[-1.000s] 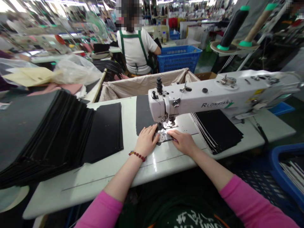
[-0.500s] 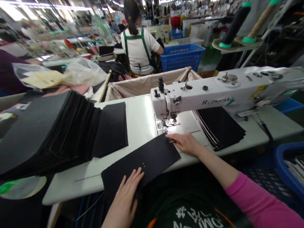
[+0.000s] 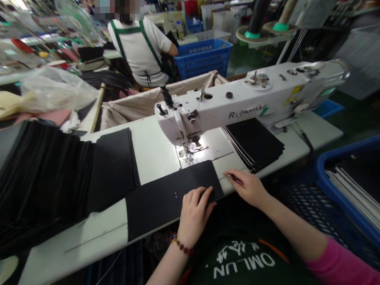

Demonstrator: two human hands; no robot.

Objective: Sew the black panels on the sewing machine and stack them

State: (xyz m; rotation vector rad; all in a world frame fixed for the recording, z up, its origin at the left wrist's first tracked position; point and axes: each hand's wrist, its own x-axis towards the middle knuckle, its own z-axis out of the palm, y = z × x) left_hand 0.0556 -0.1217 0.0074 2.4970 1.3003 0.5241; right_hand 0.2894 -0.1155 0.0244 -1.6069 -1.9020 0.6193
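A flat black panel (image 3: 166,198) with small punched holes lies on the table in front of the sewing machine (image 3: 213,107), its far edge just short of the lit needle area (image 3: 192,150). My left hand (image 3: 196,209) rests on the panel near its right end, palm down, fingers apart and slightly bent. My right hand (image 3: 249,188) is just right of the panel, apart from it. Its fingers are closed round small dark metal thread snips (image 3: 234,178), whose tips point left; much of the tool is hidden in the hand.
Tall piles of black panels (image 3: 44,174) and a lower stack (image 3: 113,166) stand at left. Another black stack with pale edges (image 3: 253,142) lies under the machine arm. A blue tub (image 3: 320,166) is at right. Beyond the table are a cloth-lined bin (image 3: 130,105) and a seated co-worker (image 3: 139,51).
My left hand has slid right along the panel. The panel now lies straighter to the table edge. My right hand has come off the panel's corner to its right. The view has shifted right.
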